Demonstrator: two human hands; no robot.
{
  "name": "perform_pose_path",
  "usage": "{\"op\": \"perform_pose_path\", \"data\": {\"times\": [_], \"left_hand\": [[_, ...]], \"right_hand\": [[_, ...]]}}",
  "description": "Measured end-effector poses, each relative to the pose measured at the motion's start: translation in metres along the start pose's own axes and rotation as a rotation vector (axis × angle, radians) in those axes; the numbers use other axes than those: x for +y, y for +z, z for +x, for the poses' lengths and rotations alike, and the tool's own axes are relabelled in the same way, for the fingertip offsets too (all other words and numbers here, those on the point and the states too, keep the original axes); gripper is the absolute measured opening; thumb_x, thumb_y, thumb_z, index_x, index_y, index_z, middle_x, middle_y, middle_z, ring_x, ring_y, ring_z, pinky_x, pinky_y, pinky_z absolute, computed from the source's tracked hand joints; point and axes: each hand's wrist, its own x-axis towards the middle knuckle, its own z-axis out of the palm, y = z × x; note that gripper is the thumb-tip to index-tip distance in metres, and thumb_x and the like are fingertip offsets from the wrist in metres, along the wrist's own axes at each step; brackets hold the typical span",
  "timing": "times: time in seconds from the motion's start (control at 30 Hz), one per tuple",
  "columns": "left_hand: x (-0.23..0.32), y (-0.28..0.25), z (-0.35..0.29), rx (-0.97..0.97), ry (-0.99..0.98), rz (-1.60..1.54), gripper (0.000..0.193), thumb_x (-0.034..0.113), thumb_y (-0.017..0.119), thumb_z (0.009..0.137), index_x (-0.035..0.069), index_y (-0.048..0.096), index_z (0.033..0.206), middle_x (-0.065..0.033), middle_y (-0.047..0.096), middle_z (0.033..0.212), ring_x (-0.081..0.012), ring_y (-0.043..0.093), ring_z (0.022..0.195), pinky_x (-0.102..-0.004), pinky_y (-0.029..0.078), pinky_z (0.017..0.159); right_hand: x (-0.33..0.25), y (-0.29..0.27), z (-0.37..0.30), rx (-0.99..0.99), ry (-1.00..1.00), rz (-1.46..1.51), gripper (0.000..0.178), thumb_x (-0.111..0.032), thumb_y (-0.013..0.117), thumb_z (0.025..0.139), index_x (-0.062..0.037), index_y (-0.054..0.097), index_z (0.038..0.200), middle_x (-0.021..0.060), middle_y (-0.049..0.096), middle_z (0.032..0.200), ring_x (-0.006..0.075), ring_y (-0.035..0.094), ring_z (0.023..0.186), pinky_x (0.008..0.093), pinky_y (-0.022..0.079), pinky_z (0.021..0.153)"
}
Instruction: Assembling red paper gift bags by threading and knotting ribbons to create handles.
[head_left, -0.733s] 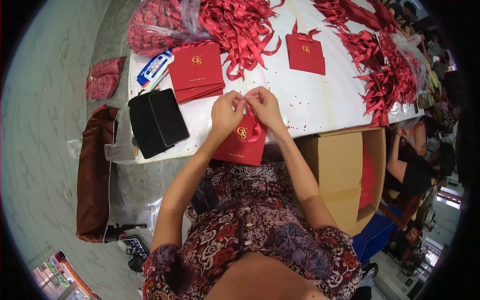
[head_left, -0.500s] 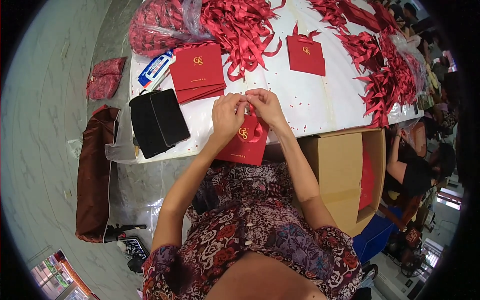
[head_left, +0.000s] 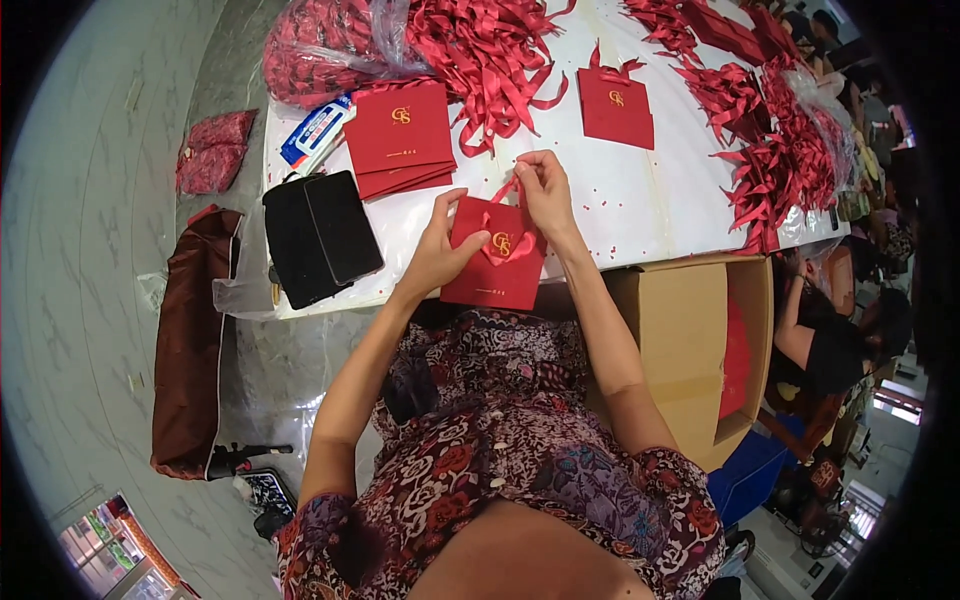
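Observation:
At the near edge of the table a small red paper gift bag (head_left: pixel 490 285) with gold print lies in front of me. My left hand (head_left: pixel 437 252) holds the bag by its left side, thumb on the front face and fingers along the edge. A red ribbon handle (head_left: pixel 507 190) rises from the bag's top, and part of it loops over the front. My right hand (head_left: pixel 548 200) pinches that ribbon at the upper right corner of the bag.
Stacked red bags (head_left: pixel 402 135) and a black case (head_left: pixel 322 240) lie at left. Red ribbons (head_left: pixel 500 70) are heaped at the back, with more ribbons (head_left: pixel 780 170) at right. Another bag (head_left: pixel 615 105) lies beyond. An open cardboard box (head_left: pixel 680 350) stands below the table's edge.
Both hands were together at the ribbon above the bag. My left hand has moved down to the bag's left side, my right hand slightly up and right, and the bag has shifted away from me.

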Motion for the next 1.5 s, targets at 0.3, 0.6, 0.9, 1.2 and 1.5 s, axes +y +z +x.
{"op": "perform_pose_path", "data": {"times": [0.3,0.6,0.9,1.2,1.5], "left_hand": [[-0.003,0.011,-0.035,-0.062,-0.045,-0.815,0.102,0.043,0.079,0.076,0.002,0.024,0.151,-0.0173,0.045,0.145,-0.0271,0.056,0.125,-0.0405,0.045,0.105],[-0.039,0.052,-0.054,0.265,-0.144,-0.171,0.044,0.006,0.073,0.088,-0.003,0.052,0.126,-0.008,0.063,0.114,-0.0143,0.061,0.101,-0.0303,0.05,0.09],[-0.016,0.065,-0.084,0.406,-0.013,-0.23,0.028,0.002,0.065,0.093,-0.004,0.057,0.119,-0.0075,0.065,0.111,-0.0137,0.061,0.1,-0.0288,0.049,0.088],[0.036,0.024,-0.074,0.564,0.353,0.372,0.044,-0.01,0.06,0.079,0.001,0.058,0.122,-0.0125,0.06,0.112,-0.0232,0.058,0.099,-0.0319,0.048,0.085],[0.011,0.043,-0.073,0.179,0.306,1.108,0.067,-0.003,0.063,0.063,0.006,0.054,0.129,-0.016,0.049,0.119,-0.0372,0.047,0.115,-0.0487,0.036,0.097]], "right_hand": [[0.015,-0.005,0.011,0.171,0.148,0.196,0.013,-0.013,0.059,0.099,-0.0019,0.057,0.107,0.0019,0.06,0.084,0.0072,0.055,0.07,0.022,0.046,0.06],[0.025,0.0,0.026,0.185,0.126,0.104,0.014,-0.012,0.058,0.099,-0.0008,0.056,0.106,0.0032,0.06,0.085,0.0078,0.055,0.071,0.0216,0.047,0.063],[0.036,-0.013,0.046,0.169,0.104,0.046,0.014,-0.014,0.059,0.096,-0.0006,0.059,0.102,0.0028,0.061,0.083,0.0091,0.055,0.071,0.0241,0.046,0.064],[0.001,0.009,0.036,-0.035,-0.457,-0.619,0.016,-0.006,0.066,0.084,-0.0089,0.068,0.099,0.0084,0.058,0.097,0.0297,0.059,0.093,0.0395,0.05,0.078],[0.005,0.005,0.041,-0.087,-0.59,-0.7,0.012,-0.01,0.066,0.086,-0.009,0.067,0.098,0.0086,0.057,0.097,0.0296,0.058,0.094,0.0412,0.05,0.078]]}}
